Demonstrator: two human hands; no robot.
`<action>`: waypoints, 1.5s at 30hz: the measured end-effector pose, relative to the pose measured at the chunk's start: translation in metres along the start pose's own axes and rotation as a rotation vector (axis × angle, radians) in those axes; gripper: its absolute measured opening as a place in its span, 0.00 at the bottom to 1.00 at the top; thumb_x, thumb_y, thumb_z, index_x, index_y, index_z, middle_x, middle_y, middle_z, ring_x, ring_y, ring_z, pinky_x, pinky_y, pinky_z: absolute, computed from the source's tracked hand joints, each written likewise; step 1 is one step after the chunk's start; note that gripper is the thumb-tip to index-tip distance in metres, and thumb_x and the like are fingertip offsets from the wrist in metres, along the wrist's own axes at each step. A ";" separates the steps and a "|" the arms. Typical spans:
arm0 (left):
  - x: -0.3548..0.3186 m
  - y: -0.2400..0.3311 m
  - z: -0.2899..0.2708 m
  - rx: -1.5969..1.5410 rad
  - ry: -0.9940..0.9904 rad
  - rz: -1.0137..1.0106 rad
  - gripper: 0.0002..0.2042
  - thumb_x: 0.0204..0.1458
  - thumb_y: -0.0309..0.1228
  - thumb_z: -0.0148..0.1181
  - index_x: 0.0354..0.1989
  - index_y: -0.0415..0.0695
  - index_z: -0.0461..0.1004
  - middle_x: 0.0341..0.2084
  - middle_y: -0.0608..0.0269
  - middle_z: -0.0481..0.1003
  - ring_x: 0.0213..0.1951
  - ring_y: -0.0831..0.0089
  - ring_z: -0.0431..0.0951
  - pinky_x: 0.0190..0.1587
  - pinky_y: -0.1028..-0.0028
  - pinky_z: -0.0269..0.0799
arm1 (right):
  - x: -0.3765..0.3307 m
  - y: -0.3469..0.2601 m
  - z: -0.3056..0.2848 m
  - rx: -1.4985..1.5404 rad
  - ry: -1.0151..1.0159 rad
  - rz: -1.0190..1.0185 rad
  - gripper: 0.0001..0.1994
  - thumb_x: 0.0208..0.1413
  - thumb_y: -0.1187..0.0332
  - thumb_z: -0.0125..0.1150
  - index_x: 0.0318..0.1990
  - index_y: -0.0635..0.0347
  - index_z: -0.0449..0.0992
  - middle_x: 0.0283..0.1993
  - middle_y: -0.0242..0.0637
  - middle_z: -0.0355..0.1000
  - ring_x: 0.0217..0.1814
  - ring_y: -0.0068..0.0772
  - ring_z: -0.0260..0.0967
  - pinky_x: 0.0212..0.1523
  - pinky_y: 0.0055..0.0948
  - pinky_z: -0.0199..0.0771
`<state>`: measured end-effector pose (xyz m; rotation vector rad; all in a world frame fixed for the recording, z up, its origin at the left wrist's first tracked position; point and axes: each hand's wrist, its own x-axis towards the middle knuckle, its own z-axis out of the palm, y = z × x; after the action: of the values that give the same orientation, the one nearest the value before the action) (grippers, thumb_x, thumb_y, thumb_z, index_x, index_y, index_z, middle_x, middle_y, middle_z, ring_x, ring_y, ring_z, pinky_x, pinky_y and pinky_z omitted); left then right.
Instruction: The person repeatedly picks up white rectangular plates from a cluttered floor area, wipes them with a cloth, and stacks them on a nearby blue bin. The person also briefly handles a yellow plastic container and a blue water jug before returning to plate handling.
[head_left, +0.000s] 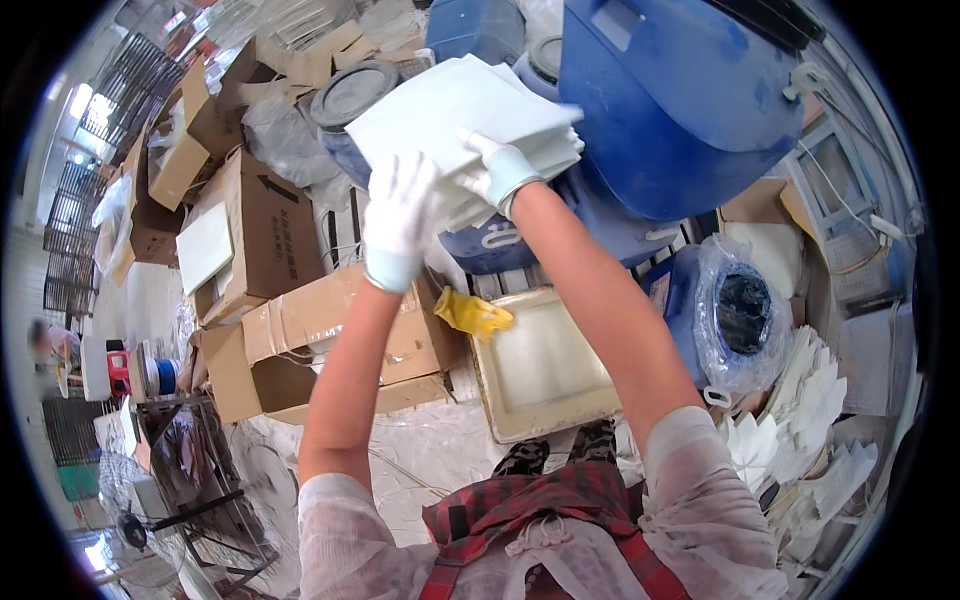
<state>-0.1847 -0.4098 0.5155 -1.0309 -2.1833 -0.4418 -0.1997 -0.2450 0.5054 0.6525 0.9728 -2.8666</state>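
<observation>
A thick stack of white sheets (470,110), paper or thin foam, rests at an angle over the blue containers in front of me. My right hand (495,172), in a white glove with a pale blue cuff, grips the near edge of the stack, thumb on top and the other fingers partly hidden among the sheets. My left hand (400,210), gloved the same way and a little blurred, is by the stack's near left corner. Its fingers are stretched out, and nothing shows in its grasp.
Large blue drums (680,110) stand behind and right of the stack. Below are a cream tray (550,370) and a yellow glove (473,314) on its rim. Cardboard boxes (270,220) crowd the left. At right sit a plastic-lined bucket (740,310) and piled white sheets (800,410).
</observation>
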 end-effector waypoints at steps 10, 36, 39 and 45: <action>-0.065 0.017 0.021 -0.216 -0.075 -0.298 0.26 0.47 0.26 0.55 0.57 0.41 0.59 0.56 0.45 0.59 0.56 0.45 0.59 0.59 0.60 0.54 | -0.029 -0.045 0.003 0.081 -0.404 -0.278 0.18 0.49 0.81 0.51 0.50 0.68 0.63 0.48 0.45 0.67 0.48 0.39 0.67 0.48 0.37 0.72; -0.416 0.228 0.109 -1.001 -0.980 -1.646 0.14 0.49 0.36 0.54 0.41 0.41 0.71 0.31 0.57 0.76 0.33 0.64 0.76 0.37 0.67 0.71 | -0.160 0.098 -0.449 -0.995 -0.027 0.726 0.14 0.49 0.69 0.56 0.41 0.68 0.74 0.36 0.38 0.74 0.33 0.28 0.70 0.37 0.27 0.70; -0.438 0.245 0.151 -0.526 -0.870 -1.600 0.15 0.46 0.38 0.56 0.41 0.44 0.71 0.29 0.52 0.75 0.33 0.58 0.75 0.38 0.65 0.70 | -0.133 0.146 -0.498 -1.434 -0.081 0.474 0.15 0.49 0.64 0.55 0.39 0.67 0.74 0.33 0.42 0.74 0.30 0.33 0.70 0.35 0.31 0.70; -0.451 0.254 0.202 -0.226 -0.805 -1.700 0.18 0.47 0.37 0.55 0.45 0.42 0.69 0.33 0.48 0.75 0.36 0.55 0.75 0.40 0.64 0.69 | -0.085 0.211 -0.545 -1.708 0.095 0.435 0.15 0.44 0.61 0.51 0.35 0.63 0.74 0.34 0.54 0.72 0.38 0.55 0.68 0.40 0.41 0.68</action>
<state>0.1329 -0.3859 0.0604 1.0897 -3.3134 -1.0922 0.1189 -0.0999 0.0302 0.5624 2.2229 -0.8876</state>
